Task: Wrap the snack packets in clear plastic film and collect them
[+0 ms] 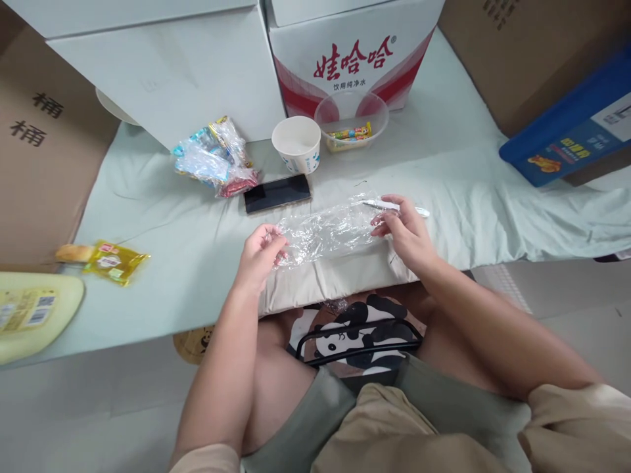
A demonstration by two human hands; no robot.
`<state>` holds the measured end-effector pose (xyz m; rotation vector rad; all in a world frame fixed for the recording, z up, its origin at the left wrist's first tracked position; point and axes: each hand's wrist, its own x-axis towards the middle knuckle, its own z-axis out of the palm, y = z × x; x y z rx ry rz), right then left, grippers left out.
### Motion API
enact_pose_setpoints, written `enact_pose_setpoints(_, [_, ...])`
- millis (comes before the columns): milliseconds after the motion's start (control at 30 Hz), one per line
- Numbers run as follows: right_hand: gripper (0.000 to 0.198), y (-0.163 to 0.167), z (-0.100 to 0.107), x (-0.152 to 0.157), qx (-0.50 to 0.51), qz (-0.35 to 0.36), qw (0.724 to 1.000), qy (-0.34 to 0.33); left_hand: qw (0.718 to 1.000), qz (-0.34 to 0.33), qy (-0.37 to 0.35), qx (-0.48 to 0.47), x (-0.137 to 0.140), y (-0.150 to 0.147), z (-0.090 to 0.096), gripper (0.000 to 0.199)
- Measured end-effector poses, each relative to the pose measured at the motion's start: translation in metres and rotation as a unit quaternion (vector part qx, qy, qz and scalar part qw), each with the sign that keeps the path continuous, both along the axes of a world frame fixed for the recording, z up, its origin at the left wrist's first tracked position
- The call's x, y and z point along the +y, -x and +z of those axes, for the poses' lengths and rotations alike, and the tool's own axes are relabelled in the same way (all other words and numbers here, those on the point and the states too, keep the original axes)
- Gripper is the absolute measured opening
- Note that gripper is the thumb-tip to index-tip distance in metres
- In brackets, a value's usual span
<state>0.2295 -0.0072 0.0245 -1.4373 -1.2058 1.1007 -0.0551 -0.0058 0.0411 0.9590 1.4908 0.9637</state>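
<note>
A crinkled sheet of clear plastic film (328,230) is stretched between my two hands, just above the near edge of the cloth-covered table. My left hand (259,256) is closed on its left end, thumb against fingers. At the right end, my right hand (407,233) has its fingers curled at the film's edge and appears to grip it. A slim white tool (420,211) with a narrow pointed end lies behind the right fingers, partly hidden; its kind is unclear. Just beyond the film lies a black phone (277,194).
Behind the phone are a pile of wrapped snack packets (214,157), a white paper cup (296,144) and a clear bowl (351,121) holding wrapped sticks. White cartons (355,59) stand behind. A yellow packet (116,263) is at left, a blue box (566,125) at right.
</note>
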Motion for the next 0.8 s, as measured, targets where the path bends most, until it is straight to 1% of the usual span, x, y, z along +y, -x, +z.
enact_pose_setpoints(67, [0.026, -0.002, -0.003, 0.002, -0.018, 0.008, 1.0, -0.004, 1.0, -0.016, -0.005, -0.018, 0.0, 0.0, -0.001, 0.026])
enact_pose_setpoints(133, [0.029, -0.004, -0.006, 0.006, -0.047, 0.003, 0.999, 0.0, 1.0, -0.004, -0.013, 0.005, 0.002, 0.0, -0.005, 0.025])
enact_pose_setpoints(200, [0.033, -0.005, -0.009, 0.011, -0.095, -0.011, 0.995, 0.006, 0.997, 0.023, -0.026, 0.07, 0.005, -0.001, -0.011, 0.022])
enact_pose_setpoints(267, [0.034, -0.006, -0.011, 0.014, -0.151, -0.024, 0.988, 0.005, 0.986, 0.03, -0.043, 0.157, 0.008, -0.001, -0.017, 0.02])
enact_pose_setpoints(300, [0.034, -0.006, -0.012, 0.015, -0.177, -0.025, 0.984, -0.001, 0.976, 0.026, -0.053, 0.208, 0.009, -0.001, -0.019, 0.02])
enact_pose_setpoints(367, [0.038, -0.007, -0.014, 0.015, -0.231, -0.021, 0.973, -0.023, 0.947, 0.015, -0.071, 0.313, 0.011, -0.001, -0.021, 0.02])
enact_pose_setpoints(433, [0.047, -0.007, -0.016, 0.013, -0.291, -0.011, 0.956, -0.043, 0.916, 0.008, -0.072, 0.395, 0.012, -0.002, -0.02, 0.019])
enact_pose_setpoints(500, [0.055, -0.007, -0.019, 0.011, -0.359, 0.009, 0.932, -0.054, 0.895, -0.002, -0.053, 0.443, 0.011, -0.003, -0.018, 0.018])
enact_pose_setpoints(567, [0.057, -0.005, -0.021, 0.009, -0.427, 0.028, 0.901, -0.075, 0.878, -0.014, -0.045, 0.477, 0.01, -0.004, -0.018, 0.017])
enact_pose_setpoints(633, [0.055, -0.002, -0.022, 0.007, -0.487, 0.036, 0.865, -0.115, 0.866, -0.03, -0.07, 0.495, 0.01, -0.005, -0.02, 0.018])
enact_pose_setpoints(700, [0.056, 0.001, -0.022, 0.002, -0.526, 0.041, 0.835, -0.154, 0.867, -0.052, -0.12, 0.481, 0.009, -0.005, -0.023, 0.022])
enact_pose_setpoints(733, [0.058, 0.002, -0.021, -0.001, -0.537, 0.047, 0.826, -0.166, 0.873, -0.067, -0.142, 0.463, 0.009, -0.005, -0.024, 0.024])
enact_pose_setpoints(800, [0.065, -0.001, -0.019, -0.01, -0.542, 0.08, 0.82, -0.168, 0.891, -0.096, -0.163, 0.414, 0.01, -0.003, -0.026, 0.028])
